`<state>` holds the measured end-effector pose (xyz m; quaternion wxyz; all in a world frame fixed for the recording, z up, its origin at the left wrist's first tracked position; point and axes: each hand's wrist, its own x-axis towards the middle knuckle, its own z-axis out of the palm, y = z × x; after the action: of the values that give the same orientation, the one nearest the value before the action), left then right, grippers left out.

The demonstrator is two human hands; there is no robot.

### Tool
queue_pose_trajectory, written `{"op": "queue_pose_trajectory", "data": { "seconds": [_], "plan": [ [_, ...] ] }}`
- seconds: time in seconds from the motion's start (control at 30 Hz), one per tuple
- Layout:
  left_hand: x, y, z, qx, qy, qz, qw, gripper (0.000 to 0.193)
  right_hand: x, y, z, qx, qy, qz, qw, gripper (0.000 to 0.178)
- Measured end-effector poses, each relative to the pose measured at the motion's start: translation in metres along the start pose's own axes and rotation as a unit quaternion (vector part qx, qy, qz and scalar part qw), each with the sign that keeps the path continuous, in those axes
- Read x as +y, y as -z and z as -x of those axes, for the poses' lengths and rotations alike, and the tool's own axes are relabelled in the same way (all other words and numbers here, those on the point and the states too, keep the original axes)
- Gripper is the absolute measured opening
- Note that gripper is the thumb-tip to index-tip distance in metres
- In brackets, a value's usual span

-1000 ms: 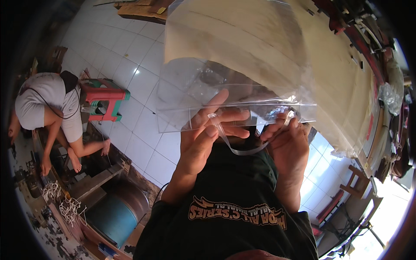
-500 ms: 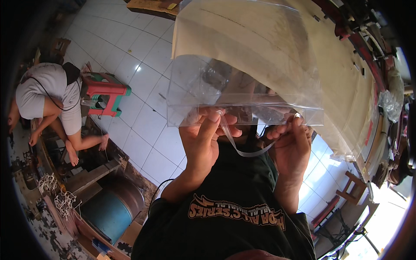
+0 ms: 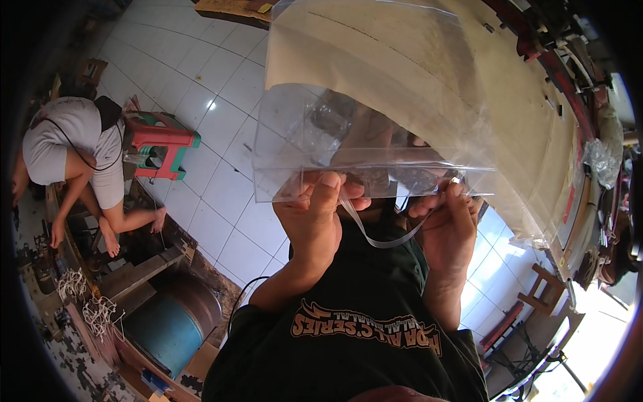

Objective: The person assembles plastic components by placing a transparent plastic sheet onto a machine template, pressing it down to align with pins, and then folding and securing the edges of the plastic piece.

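A clear plastic bag (image 3: 276, 127) hangs spread out in front of me, its folded near edge running between my two hands. My left hand (image 3: 311, 218) pinches that edge at the left, thumb on top, where one end of a thin translucent strap (image 3: 383, 243) meets the bag. Farther right, the closed fingers of my right hand (image 3: 450, 224) grip the same edge near the strap's other end. Between them the strap droops in a loop. My fingertips show partly through the plastic, and how the strap joins the bag is hidden.
Beyond the bag, a table with a tan cover (image 3: 529, 147) fills the right side. A red and green plastic stool (image 3: 164, 144) stands on the white tile floor at left, beside a crouching person (image 3: 77, 147). A blue drum (image 3: 167, 335) and white string (image 3: 100, 315) lie lower left.
The bag's near edge has shifted slightly left, its left end dipping a little lower. My left hand has moved slightly with it; both hands keep their grip.
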<state>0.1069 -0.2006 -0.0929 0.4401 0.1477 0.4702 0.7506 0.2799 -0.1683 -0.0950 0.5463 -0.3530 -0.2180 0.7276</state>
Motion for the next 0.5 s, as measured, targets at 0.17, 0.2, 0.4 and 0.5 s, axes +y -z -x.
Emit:
{"op": "queue_pose_trajectory", "data": {
  "seconds": [0.17, 0.2, 0.4, 0.5],
  "plan": [
    [-0.004, 0.01, -0.005, -0.086, -0.004, 0.03, 0.996, 0.027, 0.002, 0.001, -0.003, 0.004, 0.013, -0.018, 1.0, 0.018],
    [-0.005, 0.012, -0.005, -0.108, -0.008, 0.054, 0.993, 0.03, 0.002, 0.002, -0.004, 0.008, 0.015, -0.023, 1.0, 0.017],
    [-0.006, 0.014, -0.005, -0.136, -0.031, 0.033, 0.99, 0.034, 0.002, 0.005, -0.004, 0.007, 0.021, -0.023, 0.999, 0.016],
    [-0.003, 0.01, -0.003, -0.095, 0.019, 0.03, 0.995, 0.03, 0.003, 0.007, -0.005, 0.006, 0.027, -0.021, 0.999, 0.016]
  ]
}}
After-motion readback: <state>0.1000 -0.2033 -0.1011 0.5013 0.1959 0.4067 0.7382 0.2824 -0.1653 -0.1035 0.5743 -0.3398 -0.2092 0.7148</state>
